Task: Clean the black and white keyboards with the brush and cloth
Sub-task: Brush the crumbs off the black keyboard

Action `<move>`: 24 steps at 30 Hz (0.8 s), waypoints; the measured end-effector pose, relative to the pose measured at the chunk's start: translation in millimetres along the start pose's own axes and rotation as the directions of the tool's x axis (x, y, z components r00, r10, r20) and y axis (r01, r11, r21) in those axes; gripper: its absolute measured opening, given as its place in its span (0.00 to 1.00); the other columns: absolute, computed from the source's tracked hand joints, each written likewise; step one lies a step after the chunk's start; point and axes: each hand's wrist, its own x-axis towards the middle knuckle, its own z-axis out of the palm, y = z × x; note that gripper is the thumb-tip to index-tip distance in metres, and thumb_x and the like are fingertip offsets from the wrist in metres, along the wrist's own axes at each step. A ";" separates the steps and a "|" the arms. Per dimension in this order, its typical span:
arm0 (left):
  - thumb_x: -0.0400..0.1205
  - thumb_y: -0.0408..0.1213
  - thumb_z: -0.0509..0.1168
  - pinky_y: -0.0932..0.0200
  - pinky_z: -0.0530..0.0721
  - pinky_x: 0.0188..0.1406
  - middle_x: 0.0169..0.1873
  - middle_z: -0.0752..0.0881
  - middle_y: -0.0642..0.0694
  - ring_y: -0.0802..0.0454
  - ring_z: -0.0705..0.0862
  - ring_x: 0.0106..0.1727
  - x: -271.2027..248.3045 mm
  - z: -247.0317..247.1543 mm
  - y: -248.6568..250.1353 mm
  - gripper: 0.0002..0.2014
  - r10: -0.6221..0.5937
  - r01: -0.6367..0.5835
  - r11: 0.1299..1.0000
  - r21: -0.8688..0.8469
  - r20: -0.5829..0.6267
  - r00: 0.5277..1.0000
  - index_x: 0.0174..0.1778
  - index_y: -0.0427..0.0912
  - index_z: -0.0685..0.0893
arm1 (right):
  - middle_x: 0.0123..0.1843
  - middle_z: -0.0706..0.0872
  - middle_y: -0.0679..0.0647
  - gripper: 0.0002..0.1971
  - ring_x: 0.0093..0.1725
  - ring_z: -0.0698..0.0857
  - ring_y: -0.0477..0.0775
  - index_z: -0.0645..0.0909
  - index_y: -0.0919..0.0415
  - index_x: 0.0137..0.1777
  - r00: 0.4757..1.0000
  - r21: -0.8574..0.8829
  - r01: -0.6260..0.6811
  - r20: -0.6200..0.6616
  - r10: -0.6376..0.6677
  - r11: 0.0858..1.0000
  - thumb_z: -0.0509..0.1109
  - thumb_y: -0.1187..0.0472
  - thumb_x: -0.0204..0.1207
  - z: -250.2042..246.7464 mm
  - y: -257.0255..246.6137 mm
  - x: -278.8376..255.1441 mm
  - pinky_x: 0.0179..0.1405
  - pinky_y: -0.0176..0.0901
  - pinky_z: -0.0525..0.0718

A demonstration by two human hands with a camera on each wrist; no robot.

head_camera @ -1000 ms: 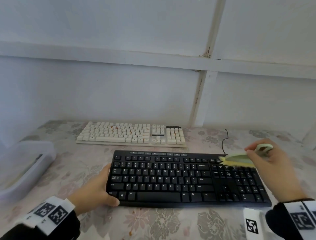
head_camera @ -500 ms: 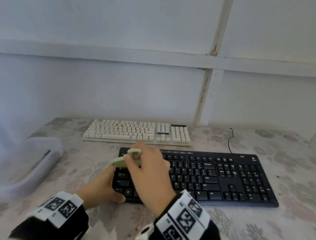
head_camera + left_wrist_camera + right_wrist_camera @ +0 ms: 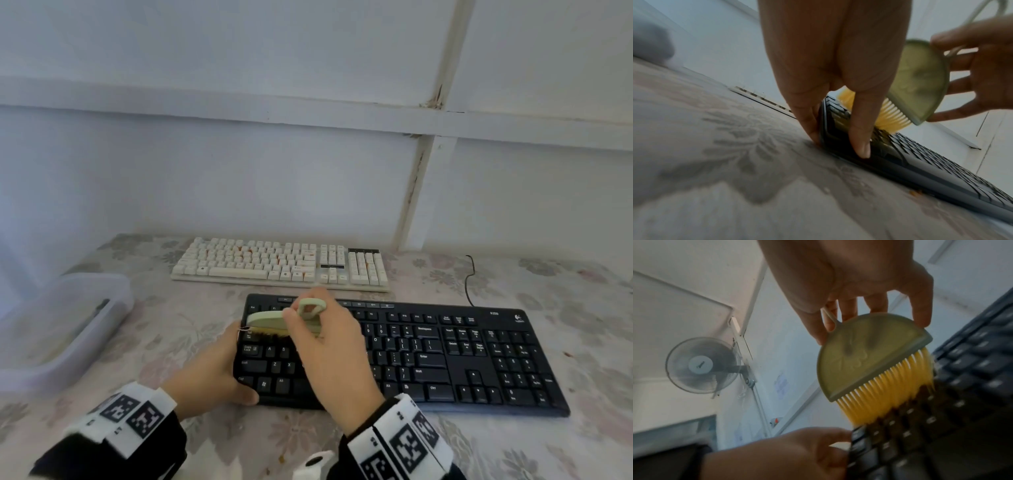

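Note:
The black keyboard [image 3: 428, 356] lies in front of me on the flowered tablecloth, with the white keyboard [image 3: 281, 263] behind it near the wall. My right hand [image 3: 329, 349] grips a pale green half-round brush [image 3: 270, 320] with yellow bristles [image 3: 890, 391] that press on the keys at the black keyboard's upper left corner. My left hand [image 3: 212, 373] holds the keyboard's left end, thumb [image 3: 860, 129] on its front edge and fingers [image 3: 807, 120] against its side. No cloth is in view.
A clear plastic tub [image 3: 58, 325] stands at the table's left edge. A black cable [image 3: 471, 277] runs from the black keyboard toward the wall. The wall rises right behind the white keyboard. A wall fan [image 3: 701, 365] shows in the right wrist view.
My right hand has carried the brush from the keyboard's right end across to its left end, where the bristles now touch the keys. The left hand has kept its hold.

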 end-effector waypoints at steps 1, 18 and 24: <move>0.55 0.35 0.76 0.60 0.81 0.58 0.57 0.82 0.61 0.63 0.81 0.58 -0.2 -0.4 0.1 0.47 0.000 0.000 1.000 -0.003 -0.002 1.000 0.66 0.68 0.62 | 0.38 0.80 0.39 0.07 0.47 0.80 0.46 0.70 0.38 0.38 1.000 -0.025 -0.006 -0.018 0.006 1.000 0.62 0.46 0.77 -2.6 4.2 1.8 0.59 0.61 0.77; 0.51 0.39 0.76 0.52 0.82 0.61 0.57 0.85 0.58 0.59 0.84 0.59 0.7 -0.7 -5.7 0.48 -0.008 0.010 0.998 -0.070 0.024 1.000 0.63 0.72 0.62 | 0.43 0.80 0.42 0.05 0.44 0.78 0.42 0.75 0.46 0.42 0.997 0.023 0.077 -0.009 -0.077 0.997 0.66 0.53 0.78 -33.1 20.0 -4.8 0.50 0.46 0.76; 0.52 0.37 0.78 0.50 0.81 0.64 0.57 0.84 0.56 0.57 0.84 0.60 1.4 -1.2 -6.5 0.49 -0.027 0.029 0.996 -0.079 0.035 0.999 0.65 0.70 0.62 | 0.38 0.82 0.41 0.09 0.45 0.80 0.45 0.72 0.38 0.40 0.977 -0.143 0.031 -0.202 -0.060 0.989 0.66 0.55 0.77 -56.2 40.1 -6.5 0.57 0.59 0.78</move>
